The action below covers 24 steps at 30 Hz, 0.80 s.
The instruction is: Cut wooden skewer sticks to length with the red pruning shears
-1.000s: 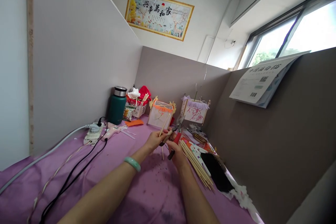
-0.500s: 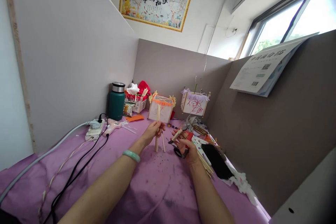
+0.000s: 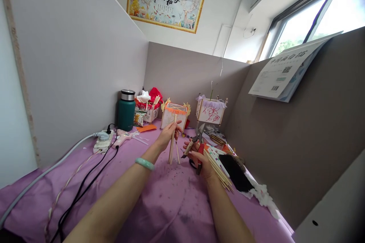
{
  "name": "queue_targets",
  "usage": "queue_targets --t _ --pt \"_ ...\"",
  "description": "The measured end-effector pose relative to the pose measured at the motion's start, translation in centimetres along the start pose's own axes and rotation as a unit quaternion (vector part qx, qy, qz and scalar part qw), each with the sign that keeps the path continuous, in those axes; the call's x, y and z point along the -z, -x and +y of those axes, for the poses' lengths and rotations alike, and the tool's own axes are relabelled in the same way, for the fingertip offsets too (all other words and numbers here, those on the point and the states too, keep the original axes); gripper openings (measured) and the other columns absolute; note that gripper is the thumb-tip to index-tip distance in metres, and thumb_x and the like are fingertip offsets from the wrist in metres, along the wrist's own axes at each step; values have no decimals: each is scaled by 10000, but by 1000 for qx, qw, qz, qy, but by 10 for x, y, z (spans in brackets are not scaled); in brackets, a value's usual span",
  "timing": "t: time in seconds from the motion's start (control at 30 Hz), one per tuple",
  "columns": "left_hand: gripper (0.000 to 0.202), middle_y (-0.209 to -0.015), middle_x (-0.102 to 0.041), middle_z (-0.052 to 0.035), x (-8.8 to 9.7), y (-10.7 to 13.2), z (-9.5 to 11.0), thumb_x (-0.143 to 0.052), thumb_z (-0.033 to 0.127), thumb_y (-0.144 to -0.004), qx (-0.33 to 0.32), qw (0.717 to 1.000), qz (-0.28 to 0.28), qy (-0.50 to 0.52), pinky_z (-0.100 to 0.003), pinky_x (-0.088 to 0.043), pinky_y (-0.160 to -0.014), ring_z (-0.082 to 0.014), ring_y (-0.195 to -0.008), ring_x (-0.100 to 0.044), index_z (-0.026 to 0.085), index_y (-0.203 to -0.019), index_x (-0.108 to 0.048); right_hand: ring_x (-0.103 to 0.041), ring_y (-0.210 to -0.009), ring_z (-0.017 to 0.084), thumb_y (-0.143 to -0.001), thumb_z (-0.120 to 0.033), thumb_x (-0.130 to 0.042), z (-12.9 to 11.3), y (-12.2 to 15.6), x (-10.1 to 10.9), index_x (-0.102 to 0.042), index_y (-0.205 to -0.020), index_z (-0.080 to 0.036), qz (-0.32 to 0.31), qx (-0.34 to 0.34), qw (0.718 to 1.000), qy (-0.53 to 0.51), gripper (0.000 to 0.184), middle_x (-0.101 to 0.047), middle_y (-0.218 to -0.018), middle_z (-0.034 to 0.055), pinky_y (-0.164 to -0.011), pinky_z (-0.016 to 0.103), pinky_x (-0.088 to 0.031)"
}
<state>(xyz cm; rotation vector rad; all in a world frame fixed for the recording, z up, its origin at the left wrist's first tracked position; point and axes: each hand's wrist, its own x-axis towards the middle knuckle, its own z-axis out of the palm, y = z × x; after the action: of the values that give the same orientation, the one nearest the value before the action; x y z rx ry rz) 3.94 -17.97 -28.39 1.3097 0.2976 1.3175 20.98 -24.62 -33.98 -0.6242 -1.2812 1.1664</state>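
Note:
My left hand (image 3: 166, 137) is closed around thin wooden sticks (image 3: 172, 145) held upright, their lower ends near the purple cloth (image 3: 159, 205). A green bangle (image 3: 145, 163) circles that wrist. My right hand (image 3: 199, 156) grips red-handled shears (image 3: 197, 145), blades pointing up, together with a short stick piece (image 3: 188, 149). The two hands sit close together, a little apart, in front of an orange-trimmed paper lantern (image 3: 175, 115).
A bundle of sticks (image 3: 218, 168) and black fabric (image 3: 235, 176) lie right of my hand. A second lantern (image 3: 210, 109), a green flask (image 3: 126, 109), a glue gun (image 3: 123, 139), a power strip (image 3: 102, 142) with cables and a cluttered box (image 3: 147, 109) line the back. Partition walls enclose the desk.
My hands have drawn apart: the left one lifted its sticks upright, the right one pulled the shears and a short stick piece to the right. The view tilted slightly.

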Motion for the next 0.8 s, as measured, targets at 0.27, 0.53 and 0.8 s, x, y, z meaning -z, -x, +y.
queue_targets --t 0.27,0.53,0.8 --pt "381 -720 -590 -14 -18 -12 14 -572 422 -811 -14 1000 -19 -8 -214 -368 -479 -58 -478 -463 112 -1030 -549 -544 -1102 286 -680 -264 -618 0 0 0 -581 -1131 -219 13 6 999 47 455 -596 -1184 72 -960 459 -408" --pt "281 -574 -487 39 -20 -16 12 -585 405 -800 -3 1000 -30 9 -190 -300 -438 -31 -415 -343 129 -823 -544 -546 -1098 284 -679 -285 -632 -1 2 -2 -583 -1120 -222 7 5 998 68 448 -603 -1170 70 -947 444 -420" --pt "305 -597 -493 28 -17 -9 10 -563 421 -813 23 998 -66 7 -201 -318 -447 -46 -435 -382 125 -880 -570 -546 -1101 291 -671 -263 -642 2 -1 2 -562 -1147 -231 -8 -10 998 61 484 -594 -1178 68 -937 461 -421"
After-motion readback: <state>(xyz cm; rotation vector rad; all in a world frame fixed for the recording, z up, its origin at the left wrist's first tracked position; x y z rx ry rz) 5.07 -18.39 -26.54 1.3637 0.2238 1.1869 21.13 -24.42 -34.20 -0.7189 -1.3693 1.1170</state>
